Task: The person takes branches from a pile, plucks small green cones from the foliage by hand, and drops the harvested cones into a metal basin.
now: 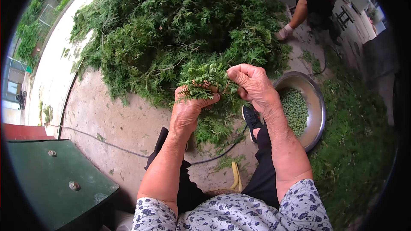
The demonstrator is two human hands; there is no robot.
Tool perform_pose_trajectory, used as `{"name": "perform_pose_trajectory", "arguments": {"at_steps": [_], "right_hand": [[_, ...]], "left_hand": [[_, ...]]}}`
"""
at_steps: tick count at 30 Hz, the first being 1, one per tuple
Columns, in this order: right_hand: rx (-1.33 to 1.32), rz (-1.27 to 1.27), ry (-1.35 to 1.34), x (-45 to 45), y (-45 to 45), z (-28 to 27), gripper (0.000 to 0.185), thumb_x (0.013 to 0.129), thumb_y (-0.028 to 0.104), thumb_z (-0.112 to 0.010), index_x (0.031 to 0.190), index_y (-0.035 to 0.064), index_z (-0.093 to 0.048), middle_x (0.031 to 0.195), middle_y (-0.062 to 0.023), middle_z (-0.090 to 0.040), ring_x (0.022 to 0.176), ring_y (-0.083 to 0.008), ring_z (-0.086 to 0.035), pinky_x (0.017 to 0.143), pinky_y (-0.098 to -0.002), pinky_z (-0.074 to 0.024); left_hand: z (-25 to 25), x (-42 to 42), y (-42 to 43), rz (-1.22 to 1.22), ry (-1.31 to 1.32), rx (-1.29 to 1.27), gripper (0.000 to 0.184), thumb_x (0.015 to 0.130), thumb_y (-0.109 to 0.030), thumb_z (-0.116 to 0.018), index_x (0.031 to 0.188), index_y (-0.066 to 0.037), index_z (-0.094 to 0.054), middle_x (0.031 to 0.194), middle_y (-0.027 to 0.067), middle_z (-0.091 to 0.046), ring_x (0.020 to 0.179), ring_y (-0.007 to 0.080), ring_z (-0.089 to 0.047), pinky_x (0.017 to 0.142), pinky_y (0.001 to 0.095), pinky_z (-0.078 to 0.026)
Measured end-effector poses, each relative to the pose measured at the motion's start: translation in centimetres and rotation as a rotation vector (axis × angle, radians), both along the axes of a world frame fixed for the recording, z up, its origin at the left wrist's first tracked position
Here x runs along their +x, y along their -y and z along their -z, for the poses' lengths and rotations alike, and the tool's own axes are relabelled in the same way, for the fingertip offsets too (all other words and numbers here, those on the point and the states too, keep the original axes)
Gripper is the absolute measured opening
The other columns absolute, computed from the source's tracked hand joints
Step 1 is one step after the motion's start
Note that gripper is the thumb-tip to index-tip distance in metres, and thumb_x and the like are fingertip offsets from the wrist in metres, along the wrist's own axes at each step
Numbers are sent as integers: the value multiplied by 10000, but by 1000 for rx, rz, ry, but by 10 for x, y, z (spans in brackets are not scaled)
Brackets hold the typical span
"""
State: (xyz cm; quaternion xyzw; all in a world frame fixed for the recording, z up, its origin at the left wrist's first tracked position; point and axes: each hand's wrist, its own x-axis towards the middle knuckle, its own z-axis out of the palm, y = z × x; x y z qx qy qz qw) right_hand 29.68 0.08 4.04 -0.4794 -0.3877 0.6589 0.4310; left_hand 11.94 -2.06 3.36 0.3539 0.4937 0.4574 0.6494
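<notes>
My left hand (188, 107) is closed around a leafy evergreen sprig (201, 77) with small green cones on it, held up in front of me. Close by on its right, my right hand (257, 87) pinches thumb and forefinger together at the sprig's edge; what lies between the fingertips is too small to make out. To the right of my foot stands a metal basin (319, 119) partly filled with loose green cones (294, 111).
A big heap of cut evergreen branches (171, 25) lies ahead. More trimmed greenery (351, 145) covers the ground at right. A cable (102, 142) crosses the concrete. A green panel (55, 175) stands at left. Another person (299, 13) sits at top right.
</notes>
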Motion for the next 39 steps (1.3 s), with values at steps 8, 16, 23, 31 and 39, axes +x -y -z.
{"name": "perform_pose_trajectory", "arguments": {"at_steps": [8,16,23,31,39], "right_hand": [[24,85,-3,-3,3,1,114,826,145,-639,854,59,-570,618,70,-463,437,-7,-378,353,-151,-257],[88,229,-463,26,-9,5,93,859,106,-572,884,27,-527,729,-27,-529,583,-77,-494,412,-183,-333],[-130,55,-537,10,2,13,222,829,252,-599,945,72,-540,813,-25,-580,695,-125,-580,514,-254,-461],[3,15,-320,-1,4,22,291,818,330,-642,890,52,-597,790,2,-598,684,-70,-555,534,-230,-459],[19,291,-432,16,-1,8,251,867,253,-589,886,6,-551,717,-18,-475,538,-55,-450,420,-156,-310]], "left_hand": [[-3,1,0,43,-44,10,172,654,6,-732,805,-39,-662,750,13,-642,649,103,-577,547,238,-458],[-1,-4,3,-24,-11,7,182,650,26,-727,805,-40,-659,763,18,-647,668,114,-593,546,243,-459],[-3,-3,4,-5,91,16,193,633,34,-722,801,-33,-656,778,33,-642,695,130,-590,583,255,-458],[0,0,3,47,74,22,195,620,19,-732,789,-34,-651,755,24,-635,655,126,-584,562,248,-454],[3,-3,4,37,44,24,175,641,12,-729,789,-38,-649,766,26,-641,668,120,-594,545,242,-452]]}}
